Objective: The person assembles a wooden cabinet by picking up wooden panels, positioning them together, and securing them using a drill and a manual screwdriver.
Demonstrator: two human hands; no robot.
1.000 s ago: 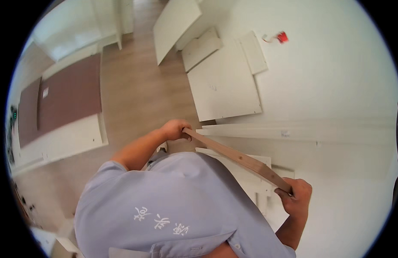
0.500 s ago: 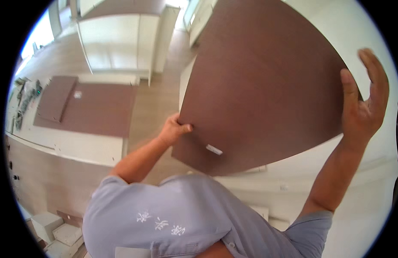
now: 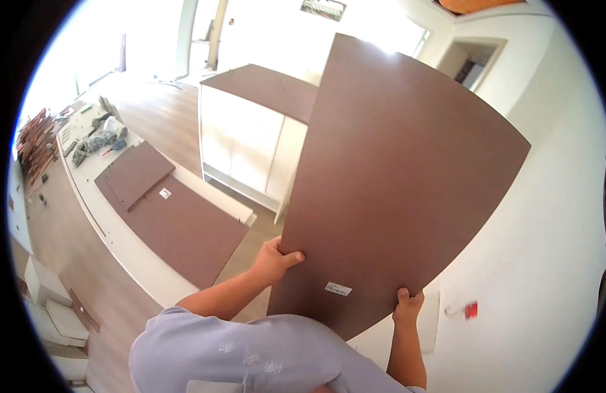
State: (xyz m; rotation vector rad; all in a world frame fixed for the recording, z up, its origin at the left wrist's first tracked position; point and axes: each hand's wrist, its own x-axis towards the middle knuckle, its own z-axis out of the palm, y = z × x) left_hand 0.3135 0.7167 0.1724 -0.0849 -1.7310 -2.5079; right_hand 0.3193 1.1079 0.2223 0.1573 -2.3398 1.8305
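Observation:
A large reddish-brown board point(image 3: 408, 164) stands nearly upright in front of me, with a small white label point(image 3: 338, 289) near its lower end. My left hand point(image 3: 276, 261) grips its left edge, thumb laid over the face toward me. Lower on the right edge, my right hand point(image 3: 407, 306) holds the board too, its thumb on the front face. The fingers of both hands are partly hidden behind the board.
To the left, brown panels point(image 3: 178, 229) lie on a long white board point(image 3: 136, 267), with plastic-wrapped bits point(image 3: 96, 141) beyond them. A white cabinet with a brown top point(image 3: 263, 88) stands behind. A white wall point(image 3: 519, 262) rises at right; a red box point(image 3: 471, 310) is on it.
My right hand has moved from high on the board's right edge, where its fingers were spread, down to the lower right edge and closed there. The board stands more upright; my view has lifted.

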